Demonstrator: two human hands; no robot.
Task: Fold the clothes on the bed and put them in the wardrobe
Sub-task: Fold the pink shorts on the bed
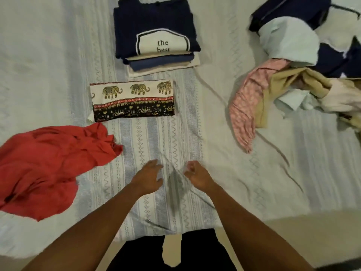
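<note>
A pale blue-and-white striped garment [156, 133] lies spread flat on the bed in front of me. My left hand [148, 178] rests on it with fingers fairly straight. My right hand [197, 176] has curled fingers and pinches a raised ridge of that fabric, which casts a shadow between the hands. A folded elephant-print cloth [132, 99] lies just beyond. Behind it stands a folded stack topped by a navy shirt [154, 26] with a white printed patch. A crumpled red garment [46, 167] lies at my left.
An unfolded heap sits at the right: a pink patterned piece [246, 110], a tan one [289, 83], light blue [289, 40] and navy [289, 10] pieces. The white textured bedspread [48, 65] covers the bed; its near edge and the floor [312, 241] show at the bottom.
</note>
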